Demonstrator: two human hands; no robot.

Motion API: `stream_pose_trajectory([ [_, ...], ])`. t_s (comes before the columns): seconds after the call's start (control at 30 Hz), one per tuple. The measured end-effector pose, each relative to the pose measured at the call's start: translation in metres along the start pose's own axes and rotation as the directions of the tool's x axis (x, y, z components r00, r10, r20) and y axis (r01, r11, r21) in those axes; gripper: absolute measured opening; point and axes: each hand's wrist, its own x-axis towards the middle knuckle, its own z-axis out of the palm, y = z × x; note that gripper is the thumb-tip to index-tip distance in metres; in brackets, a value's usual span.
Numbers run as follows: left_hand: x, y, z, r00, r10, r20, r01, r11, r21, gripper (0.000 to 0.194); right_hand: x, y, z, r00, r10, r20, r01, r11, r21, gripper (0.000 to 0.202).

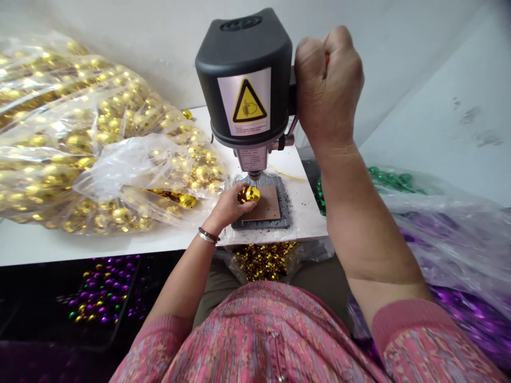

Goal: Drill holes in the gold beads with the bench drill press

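In my left hand (229,206) a shiny gold faceted ball (250,194) is pinched between thumb and fingers. It sits over a brown board (266,205) on the grey base plate (284,213), right under the chuck (254,174) of a bench drill press (245,80). A thin bit reaches down by the ball; I cannot tell whether it has entered it. My right hand (330,88) is raised at the machine's right side, wrapped in a fist around the feed lever, of which only a bit of red shows.
A big clear bag of gold balls (99,138) fills the table's left side. Gold balls (265,260) lie in a bag at my lap. To the right are bags of green balls (393,178) and purple balls (471,308). Mixed balls (104,290) fill a dark container below left.
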Motion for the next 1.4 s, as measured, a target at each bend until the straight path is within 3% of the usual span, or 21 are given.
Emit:
stream_pose_trajectory([
  [0.17,0.006,0.005,0.002,0.998,0.065,0.001,-0.065,0.997,0.05,0.046,-0.001,0.001,-0.001,1.0,-0.011,0.014,0.011,0.998,-0.057,0.041],
  [0.37,0.006,0.004,0.005,0.999,-0.027,0.024,0.027,1.0,0.013,0.052,-0.002,0.001,-0.001,1.0,-0.017,0.016,0.018,0.999,-0.037,0.041],
  [0.6,0.013,0.009,0.004,0.988,0.14,0.073,-0.148,0.981,0.128,0.046,-0.003,0.0,-0.002,1.0,-0.008,0.022,0.008,1.0,-0.008,0.039],
  [0.87,0.01,0.0,0.012,0.988,0.141,0.056,-0.146,0.982,0.116,0.06,-0.004,0.001,-0.003,1.0,-0.024,0.009,0.023,0.999,0.049,0.04],
  [1.0,0.012,-0.003,0.016,0.995,0.034,0.097,-0.035,0.999,0.009,0.068,-0.006,0.002,-0.004,0.999,-0.049,0.009,0.049,0.999,0.008,0.042],
  [1.1,0.013,-0.006,0.019,0.996,-0.004,0.085,0.009,0.998,-0.055,0.071,-0.015,0.01,-0.009,0.985,-0.165,-0.046,0.168,0.984,0.058,0.042],
  [1.23,0.013,-0.011,0.023,0.999,0.015,0.052,-0.009,0.993,-0.116,0.071,-0.041,0.031,-0.023,0.917,-0.394,-0.059,0.398,0.911,0.105,0.03],
  [1.4,0.014,-0.017,0.027,0.998,0.03,0.058,-0.022,0.991,-0.133,0.071,-0.072,0.06,-0.038,0.835,-0.549,-0.035,0.549,0.836,-0.023,0.015],
])
